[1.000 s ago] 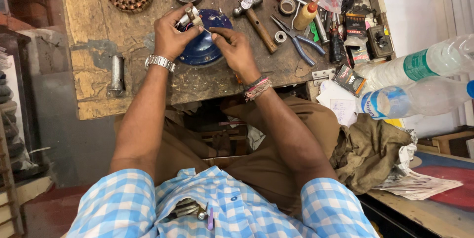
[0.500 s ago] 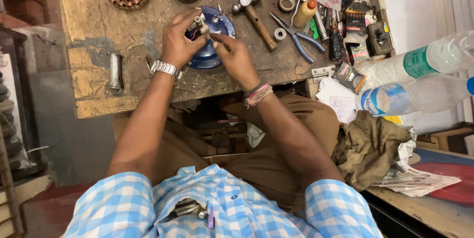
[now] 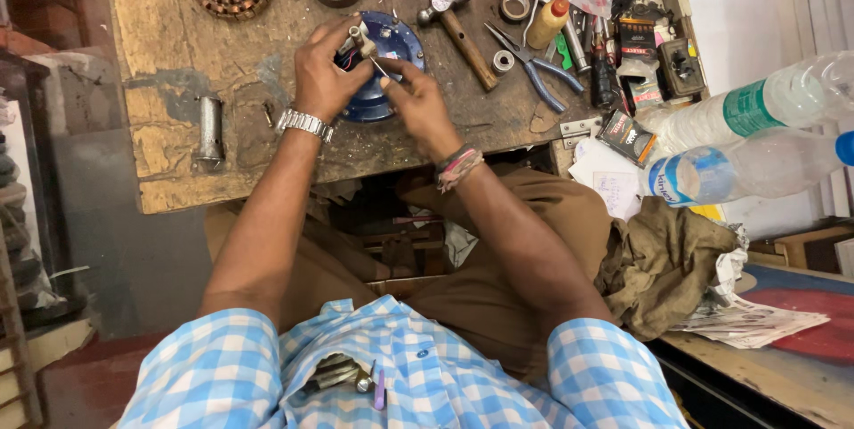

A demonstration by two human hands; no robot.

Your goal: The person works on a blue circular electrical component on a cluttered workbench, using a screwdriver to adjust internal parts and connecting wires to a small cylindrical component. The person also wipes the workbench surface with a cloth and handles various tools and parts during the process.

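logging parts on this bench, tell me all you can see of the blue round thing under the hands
The blue disc is a round, dark blue part that looks like painted metal, with small holes near its rim. It lies flat on the worn wooden bench, left of the hammer. The left hand and right hand cover its near half, so its centre is hidden. The left hand holds a small metal piece with coloured wires over it; whether the wires join the disc is unclear.
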